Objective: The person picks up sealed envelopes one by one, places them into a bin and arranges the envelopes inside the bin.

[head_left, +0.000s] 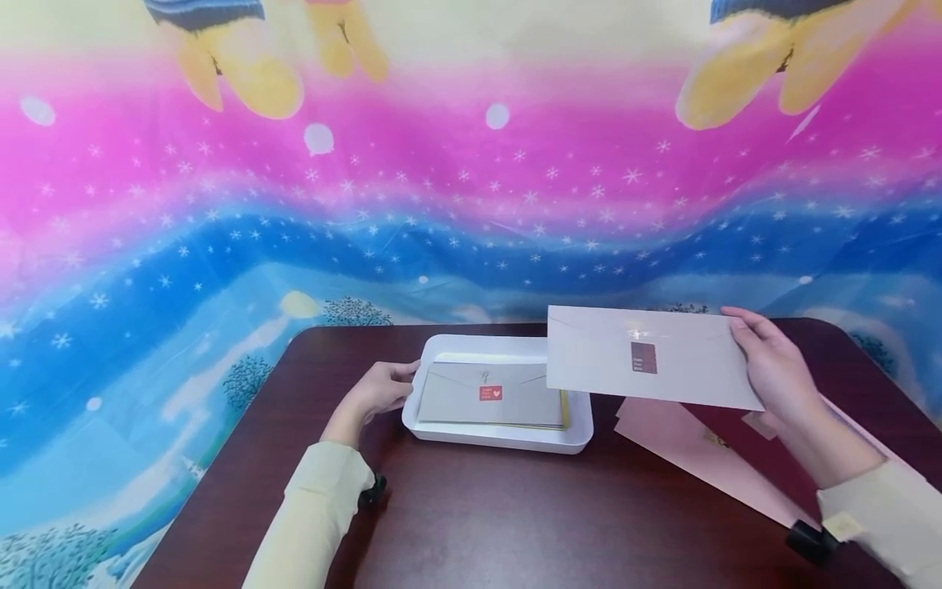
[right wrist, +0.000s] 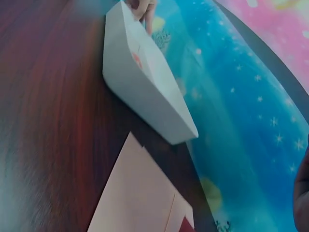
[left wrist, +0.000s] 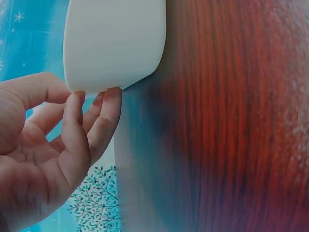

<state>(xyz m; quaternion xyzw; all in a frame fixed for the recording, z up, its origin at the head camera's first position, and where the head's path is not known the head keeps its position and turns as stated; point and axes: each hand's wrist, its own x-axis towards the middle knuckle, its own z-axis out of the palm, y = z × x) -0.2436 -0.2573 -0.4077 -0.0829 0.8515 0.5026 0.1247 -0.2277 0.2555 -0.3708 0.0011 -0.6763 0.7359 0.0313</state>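
Observation:
In the head view my left hand [head_left: 379, 388] is at the left end of a white tray [head_left: 500, 439]. Its thumb and fingertips pinch the tray's end wall [left wrist: 116, 43] in the left wrist view. My right hand [head_left: 783, 372] grips the right end of a pale envelope [head_left: 589, 352], with the thumb on its front. That envelope has a dark square sticker and hangs above the tray's right end, over the table. Inside the tray lies a stack of envelopes, topped by a grey one [head_left: 452, 401] with a red heart sticker.
Right of the tray, pink envelopes [head_left: 684, 446] and a dark red one [head_left: 758, 458] lie overlapping on the dark wood table [head_left: 471, 523], partly under my right forearm. A colourful snowflake-patterned cloth [head_left: 441, 188] hangs behind the table.

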